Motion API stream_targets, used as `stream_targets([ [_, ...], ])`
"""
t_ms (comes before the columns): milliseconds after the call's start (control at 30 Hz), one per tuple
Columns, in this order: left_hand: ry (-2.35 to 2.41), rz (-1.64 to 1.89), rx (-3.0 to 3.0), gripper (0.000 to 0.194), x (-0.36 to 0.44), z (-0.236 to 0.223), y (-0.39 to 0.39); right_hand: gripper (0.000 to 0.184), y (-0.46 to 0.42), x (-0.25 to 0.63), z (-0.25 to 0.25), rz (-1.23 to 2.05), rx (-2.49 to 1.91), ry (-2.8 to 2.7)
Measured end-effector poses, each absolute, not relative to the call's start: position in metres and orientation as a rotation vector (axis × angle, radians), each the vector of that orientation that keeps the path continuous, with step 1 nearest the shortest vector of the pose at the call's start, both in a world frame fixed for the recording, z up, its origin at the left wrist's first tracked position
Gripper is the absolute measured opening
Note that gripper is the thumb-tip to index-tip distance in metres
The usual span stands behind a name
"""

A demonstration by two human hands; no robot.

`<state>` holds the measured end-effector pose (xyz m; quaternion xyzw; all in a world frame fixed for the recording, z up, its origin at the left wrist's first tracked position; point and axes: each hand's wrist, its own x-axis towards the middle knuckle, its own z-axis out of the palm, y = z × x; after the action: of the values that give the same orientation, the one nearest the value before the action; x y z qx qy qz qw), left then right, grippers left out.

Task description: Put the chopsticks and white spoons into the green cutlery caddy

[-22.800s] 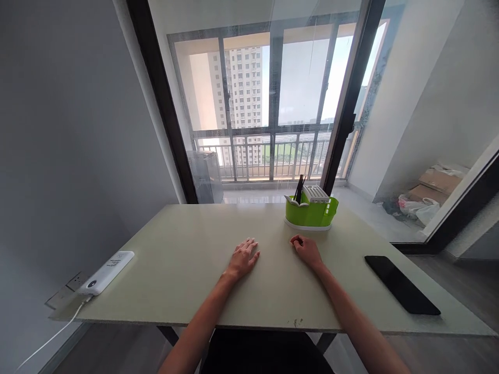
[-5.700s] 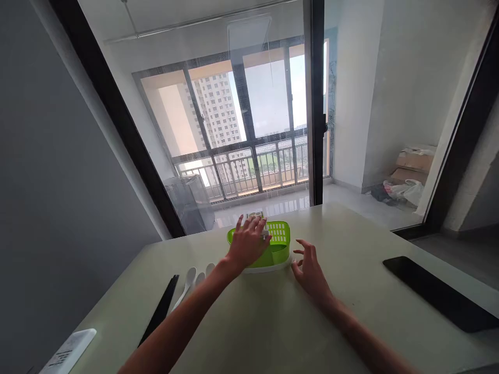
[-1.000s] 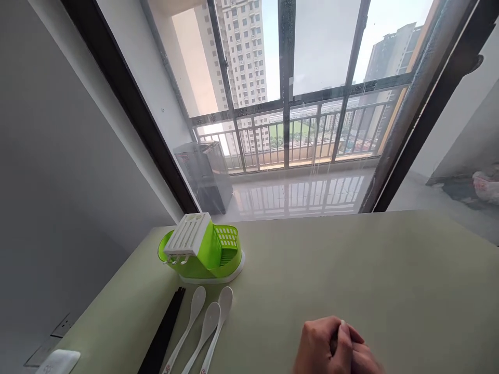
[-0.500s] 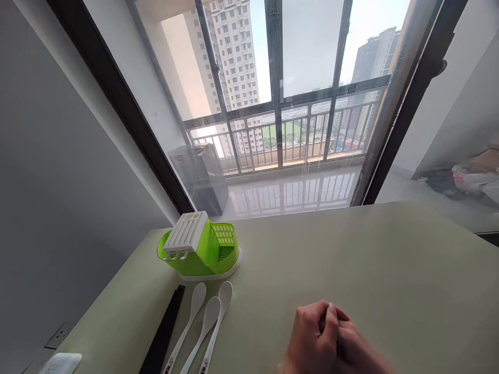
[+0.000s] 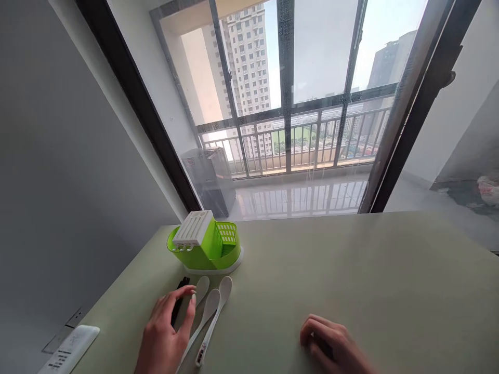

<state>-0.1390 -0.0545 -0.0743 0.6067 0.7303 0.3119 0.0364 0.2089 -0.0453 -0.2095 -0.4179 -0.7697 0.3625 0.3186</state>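
Hovering over the chopsticks and spoons, our left hand parts its fingers; our right curls loosely.

Left hand: over black chopsticks and white spoons, thumb and index finger apart; contact with either unclear. Chopsticks partly hidden beneath it. Spoons just to its right, two of them crossing. Green caddy with white slotted top: beyond the left hand, upright on the pale table. White device: left of that hand, near table edge. Right hand: well apart from the left, fingers curled, at the tabletop; inside of grip hidden.
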Motion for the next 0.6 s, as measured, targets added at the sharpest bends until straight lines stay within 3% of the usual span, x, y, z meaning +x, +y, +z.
stream_targets([
  [167,2.566,0.523,1.781,0.055,-0.207,-0.08,-0.071,0.017,-0.048,0.209,-0.209,0.978,-1.112,-2.017],
  [367,2.7,0.294,1.777,0.083,-0.218,-0.094,-0.089,0.018,-0.052,0.21,-0.201,0.973,-1.169,-1.982],
  [600,2.637,0.029,1.766,0.084,-0.215,-0.087,-0.095,0.019,-0.051,0.21,-0.197,0.935,-1.189,-1.99],
])
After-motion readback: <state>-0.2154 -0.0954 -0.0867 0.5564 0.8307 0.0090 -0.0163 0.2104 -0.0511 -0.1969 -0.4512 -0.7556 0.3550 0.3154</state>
